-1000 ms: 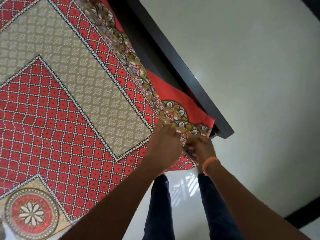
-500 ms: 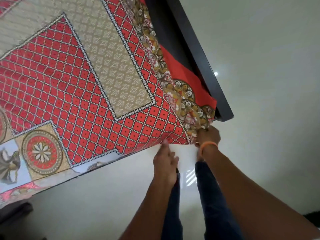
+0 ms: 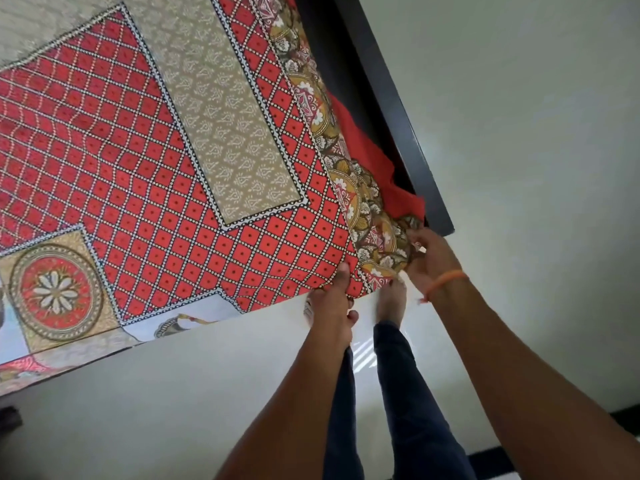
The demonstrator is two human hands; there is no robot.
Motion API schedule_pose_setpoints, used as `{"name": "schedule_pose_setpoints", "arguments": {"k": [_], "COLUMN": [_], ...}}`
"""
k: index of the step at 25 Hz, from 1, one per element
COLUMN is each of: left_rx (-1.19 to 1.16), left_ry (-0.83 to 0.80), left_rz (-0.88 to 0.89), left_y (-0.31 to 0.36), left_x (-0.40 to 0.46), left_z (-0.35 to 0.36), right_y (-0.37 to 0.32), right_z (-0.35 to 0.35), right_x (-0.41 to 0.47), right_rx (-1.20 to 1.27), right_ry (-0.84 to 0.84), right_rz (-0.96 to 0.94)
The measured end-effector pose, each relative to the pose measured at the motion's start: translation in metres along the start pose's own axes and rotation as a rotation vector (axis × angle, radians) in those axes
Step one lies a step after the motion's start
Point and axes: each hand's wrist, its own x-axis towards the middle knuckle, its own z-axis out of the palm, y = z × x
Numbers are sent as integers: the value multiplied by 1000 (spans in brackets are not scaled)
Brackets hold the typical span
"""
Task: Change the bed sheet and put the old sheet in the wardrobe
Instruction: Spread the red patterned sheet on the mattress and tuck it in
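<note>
Now – left hand [image 3: 331, 306] fingers grasping sheet [image 3: 194, 188] edge | right hand [image 3: 433, 261] fingers pinching corner

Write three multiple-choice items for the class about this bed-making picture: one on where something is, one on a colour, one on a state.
1. Where on the bed are the hands working?
A. at a corner
B. in the middle
C. at the pillows

2. What colour is the band on the right wrist?
A. blue
B. orange
C. green

3. What is the left hand doing?
A. hanging free
B. pointing at the floor
C. holding the sheet's edge

Answers:
1 A: both the left hand and the right hand are at the corner of the bed frame.
2 B: the wristband is orange.
3 C: its thumb lies on top of the sheet and its fingers curl beneath the edge.
</note>
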Motion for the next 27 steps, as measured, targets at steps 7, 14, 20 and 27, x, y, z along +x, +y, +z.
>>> {"name": "schedule_pose_setpoints", "arguments": {"k": [7,14,20,27], "left_rx": [82,49,650,-125], "left_ry": [73,48,-127,-143], "left_rz": [44,-328,358,45], "left_y": [-11,19,41,30], "left_x": [6,-2,-13,-33], "left_z": [4,41,53,22], "right_y": [0,40,24,2], "right_z": [14,-56,28,35], "right_x": [-27,-14,6,20], "right_rx": [-297,-1912,-2194,-1588], "right_ry": [263,201,41,14], "right_rz": [-154,-1122,-665,-743]}}
